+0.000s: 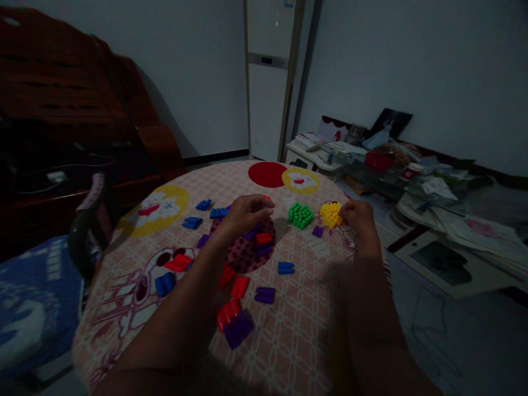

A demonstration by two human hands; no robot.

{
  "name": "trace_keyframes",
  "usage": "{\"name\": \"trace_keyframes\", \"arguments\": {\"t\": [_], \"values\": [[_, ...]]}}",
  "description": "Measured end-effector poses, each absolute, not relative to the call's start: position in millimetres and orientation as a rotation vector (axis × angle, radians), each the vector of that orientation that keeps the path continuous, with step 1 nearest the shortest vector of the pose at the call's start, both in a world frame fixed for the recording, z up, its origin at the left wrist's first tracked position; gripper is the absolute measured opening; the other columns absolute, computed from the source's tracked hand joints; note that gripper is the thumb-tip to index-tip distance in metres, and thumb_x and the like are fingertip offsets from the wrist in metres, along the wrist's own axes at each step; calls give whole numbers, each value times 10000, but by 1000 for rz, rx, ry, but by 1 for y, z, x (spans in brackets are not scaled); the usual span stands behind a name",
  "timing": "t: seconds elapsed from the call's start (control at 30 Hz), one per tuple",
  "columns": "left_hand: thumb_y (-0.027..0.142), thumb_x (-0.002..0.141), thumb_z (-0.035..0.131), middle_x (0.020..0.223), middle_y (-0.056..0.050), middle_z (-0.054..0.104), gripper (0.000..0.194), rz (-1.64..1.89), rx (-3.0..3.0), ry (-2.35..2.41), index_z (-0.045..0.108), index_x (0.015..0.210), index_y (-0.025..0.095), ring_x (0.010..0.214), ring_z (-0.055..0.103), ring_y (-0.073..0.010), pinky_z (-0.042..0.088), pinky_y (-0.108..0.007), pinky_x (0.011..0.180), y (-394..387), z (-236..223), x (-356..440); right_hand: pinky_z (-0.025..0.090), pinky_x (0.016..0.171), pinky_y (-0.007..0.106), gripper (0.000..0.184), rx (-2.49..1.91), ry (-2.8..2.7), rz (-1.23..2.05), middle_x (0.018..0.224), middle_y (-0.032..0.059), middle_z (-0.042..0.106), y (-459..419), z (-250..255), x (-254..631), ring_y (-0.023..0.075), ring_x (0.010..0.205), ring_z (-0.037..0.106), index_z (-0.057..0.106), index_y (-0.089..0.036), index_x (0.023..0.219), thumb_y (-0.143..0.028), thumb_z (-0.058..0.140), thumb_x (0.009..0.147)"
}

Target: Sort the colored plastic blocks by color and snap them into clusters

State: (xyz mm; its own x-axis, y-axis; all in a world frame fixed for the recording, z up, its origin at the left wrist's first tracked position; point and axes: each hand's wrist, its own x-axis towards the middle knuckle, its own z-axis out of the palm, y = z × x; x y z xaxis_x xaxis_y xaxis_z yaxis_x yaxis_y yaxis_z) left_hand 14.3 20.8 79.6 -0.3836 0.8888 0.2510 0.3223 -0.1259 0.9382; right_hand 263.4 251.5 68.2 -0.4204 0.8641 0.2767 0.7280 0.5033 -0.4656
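Observation:
On the right side of the round table, my right hand [359, 220] pinches at the edge of a cluster of yellow plastic blocks [330, 214]. Just left of that stands a similar cluster of green blocks [300, 215]. My left hand [251, 213] is over the middle of the table, its fingers loosely bent and apart, with no held piece visible. A small red bit [267, 197] shows behind its fingertips. Beneath it lie red blocks [264, 238] and purple blocks [264, 249], partly hidden by my left forearm. A small purple block [317, 231] sits below the yellow cluster.
Blue blocks [192, 222] are scattered at the left, and a blue one [286, 268] lies near the centre. Joined red and purple blocks [235, 324] lie nearer me. The patterned tablecloth [297, 330] covers the table. A cluttered side cabinet [437, 258] stands to the right.

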Motion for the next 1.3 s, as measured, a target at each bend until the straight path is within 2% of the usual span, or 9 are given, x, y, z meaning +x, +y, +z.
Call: {"name": "trace_keyframes", "arguments": {"t": [0.1, 0.2, 0.3, 0.43, 0.63, 0.83, 0.93, 1.07, 1.3], "values": [[373, 743, 728, 743, -46, 731, 266, 1527, 1350, 1681, 712, 896, 156, 662, 697, -177, 579, -295, 635, 19, 82, 13, 398, 556, 263, 190, -1227, -2439, 775, 508, 6, 603, 243, 73, 267, 140, 498, 536, 682, -164, 585, -207, 565, 729], [404, 754, 730, 768, -60, 744, 296, 1524, 1386, 1681, 722, 906, 150, 686, 707, -186, 583, -302, 653, 17, 85, 12, 357, 545, 255, 247, -1129, -2652, 802, 484, -7, 558, 230, 65, 264, 122, 492, 488, 633, -169, 520, -184, 544, 751], [412, 756, 745, 812, -71, 756, 303, 1531, 1420, 1676, 724, 906, 149, 739, 723, -198, 591, -311, 689, 11, 95, 14, 404, 641, 254, 264, -1023, -2687, 610, 580, 19, 633, 220, 53, 261, 144, 608, 560, 675, -164, 570, -143, 509, 774], [419, 739, 774, 803, -60, 743, 339, 1705, 1384, 1699, 718, 930, 145, 727, 721, -196, 587, -298, 661, -10, 124, 19, 465, 833, 280, 311, -1008, -2606, 551, 848, 84, 768, 217, 40, 265, 196, 836, 670, 792, -145, 833, -119, 484, 793], [463, 776, 726, 821, -50, 729, 347, 2092, 1216, 1814, 689, 946, 164, 743, 713, -188, 588, -297, 658, -47, 155, 11, 490, 932, 333, 345, -1076, -2454, 462, 1024, 119, 787, 212, 20, 265, 255, 1007, 698, 809, -159, 975, -155, 501, 819], [415, 730, 718, 725, -33, 704, 302, 2074, 1100, 1858, 672, 863, 148, 625, 673, -152, 552, -261, 586, -56, 124, 2, 464, 1011, 358, 433, -1109, -2361, 295, 1190, 166, 735, 194, 0, 245, 267, 1116, 663, 731, -117, 1208, -128, 436, 890], [386, 704, 710, 669, -20, 688, 269, 2021, 1051, 1911, 673, 826, 149, 581, 653, -146, 519, -240, 550, -60, 100, 2, 449, 986, 360, 397, -1163, -2486, 197, 1135, 210, 728, 185, -5, 236, 280, 1087, 654, 741, -93, 1148, -94, 426, 906], [388, 713, 663, 613, -7, 668, 255, 1967, 983, 1989, 673, 824, 159, 539, 625, -153, 500, -250, 534, -63, 64, 4, 429, 1004, 367, 323, -1061, -2522, 177, 1114, 173, 724, 170, -14, 231, 268, 1092, 627, 749, -142, 1070, -112, 477, 898], [209, 754, 593, 815, -59, 758, 130, 1572, 1245, 2399, 710, 810, 198, 809, 693, -228, 543, -333, 764, -51, 20, 24, 487, 975, 378, 321, -913, -2285, 463, 1082, 110, 719, 144, -21, 232, 260, 1055, 631, 753, -205, 1043, -141, 602, 767]]}}
